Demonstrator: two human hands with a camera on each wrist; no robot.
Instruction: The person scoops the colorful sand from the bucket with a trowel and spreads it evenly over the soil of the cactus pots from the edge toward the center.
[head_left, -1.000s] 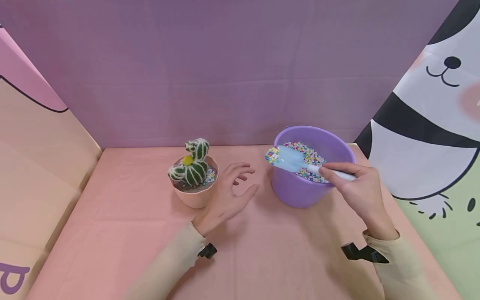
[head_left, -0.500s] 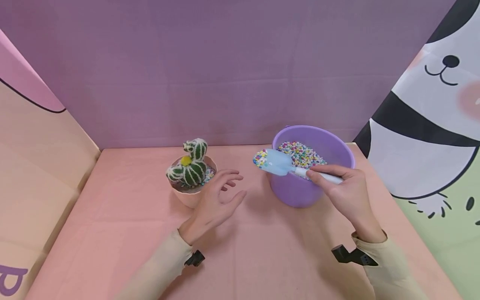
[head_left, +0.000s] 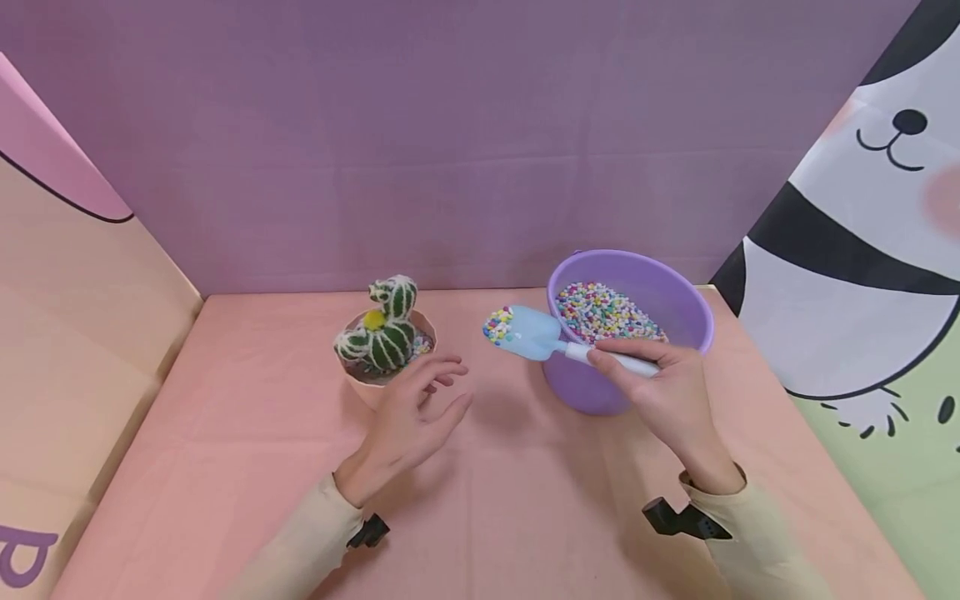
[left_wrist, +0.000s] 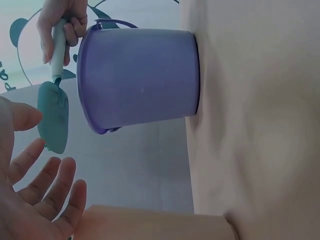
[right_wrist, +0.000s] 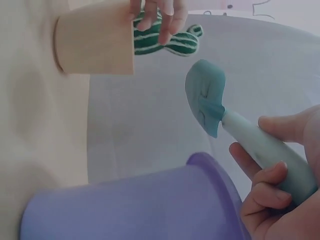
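My right hand [head_left: 667, 400] grips the white handle of a small light-blue trowel [head_left: 534, 333], whose tip carries colourful pebbles [head_left: 498, 326]. The trowel's blade is held in the air just left of a purple bucket [head_left: 592, 387], which contains more of the same pebbles [head_left: 607, 312]. To the left stands a peach pot [head_left: 363, 390] with a green striped cactus [head_left: 390, 343] bearing a yellow flower; some pebbles lie on its soil. My left hand [head_left: 405, 425] hovers in front of the pot with loosely bent fingers, holding nothing and hiding part of the pot's right side.
Pink cloth covers the table [head_left: 480, 517]. A purple backdrop [head_left: 450, 150] rises behind the pot and bucket. On the right is a panel with a panda drawing [head_left: 847, 317], and a beige panel [head_left: 75, 333] stands at the left.
The trowel with its pebbles has moved left, from over the bucket to beside its left rim, carried by my right hand. My left hand has drawn back toward me and left.
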